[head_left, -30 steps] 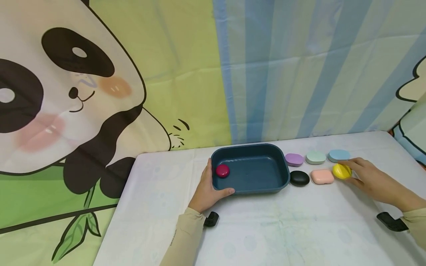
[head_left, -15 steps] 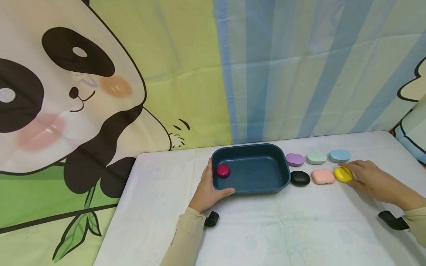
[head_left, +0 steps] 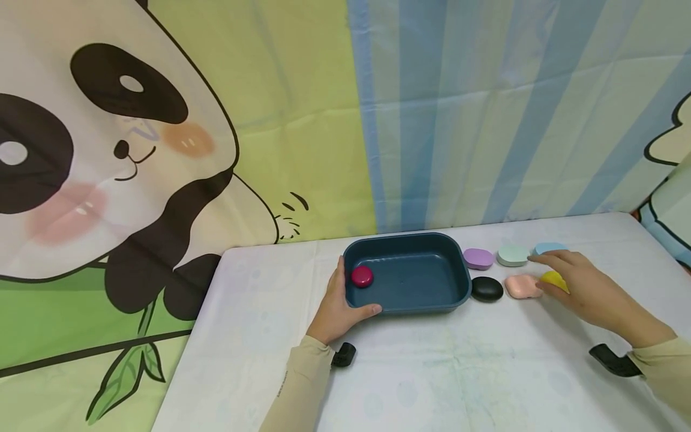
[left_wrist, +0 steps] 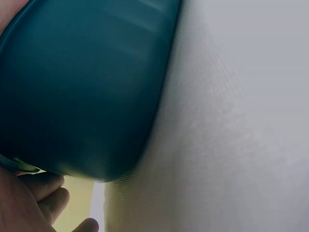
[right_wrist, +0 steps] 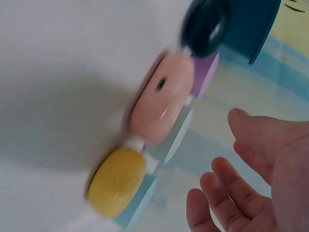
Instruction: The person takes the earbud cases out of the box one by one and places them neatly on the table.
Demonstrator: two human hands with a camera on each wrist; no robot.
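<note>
My left hand (head_left: 332, 315) grips the left end of a dark teal plastic tub (head_left: 418, 282), thumb along the front wall and fingers at the left side. Inside the tub, at its left, lies a round dark-red case-like piece (head_left: 361, 276). Over the front row on the table, my right hand (head_left: 594, 294) hovers with spread fingers and holds nothing. Below its fingers are a yellow oval piece (right_wrist: 116, 181), partly hidden in the head view, and a pink rounded case (right_wrist: 164, 101) with a small dark slot. A glossy black oval piece (head_left: 487, 289) sits left of the pink case.
Behind the front row stand purple (head_left: 478, 258), mint (head_left: 512, 255) and light blue (head_left: 548, 247) oval pieces, the blue one partly behind the right hand. White cloth covers the table (head_left: 410, 372). A printed curtain (head_left: 459, 120) hangs along its back edge.
The right hand has let go of the yellow piece, which it set down beside the pink case, and has shifted left with fingers opened. The left hand stays at the tub.
</note>
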